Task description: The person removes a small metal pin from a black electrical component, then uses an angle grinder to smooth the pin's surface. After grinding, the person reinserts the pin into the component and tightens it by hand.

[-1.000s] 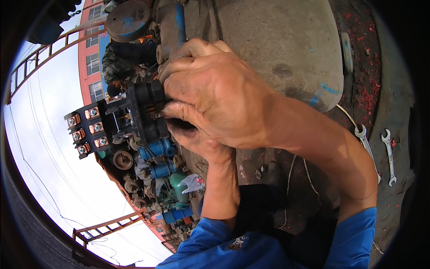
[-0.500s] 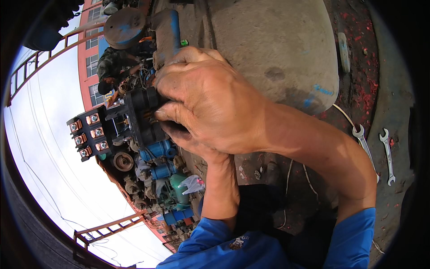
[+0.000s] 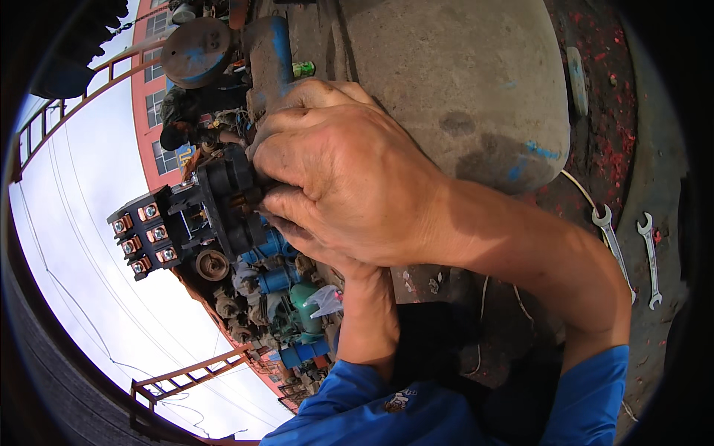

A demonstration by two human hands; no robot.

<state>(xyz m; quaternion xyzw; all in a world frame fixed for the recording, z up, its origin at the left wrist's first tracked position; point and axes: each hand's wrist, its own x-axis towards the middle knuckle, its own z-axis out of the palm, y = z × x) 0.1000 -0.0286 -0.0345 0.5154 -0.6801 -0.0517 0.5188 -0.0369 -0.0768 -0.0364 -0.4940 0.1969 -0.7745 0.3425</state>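
A black electrical switch (image 3: 217, 199) with several copper screw terminals (image 3: 151, 233) is held up left of centre, its terminal block pointing left. My right hand (image 3: 357, 167) is closed, with its fingers curled against the right end of the switch. Behind and below it, my left hand (image 3: 327, 256) is largely covered. The part that shows is closed in at the same end of the switch. Most fingertips, and the part of the switch under them, are hidden.
Two open-ended wrenches, one (image 3: 613, 249) beside the other (image 3: 651, 260), lie at the right. A large dusty grey slab (image 3: 454, 82) lies beyond my hands. Blue and green machine parts (image 3: 279, 279) crowd the lower left. A person (image 3: 182, 119) bends over at the upper left.
The switch has shifted slightly down and tilted a little between my hands, which stay closed together on it. The surroundings have shifted slightly in view.
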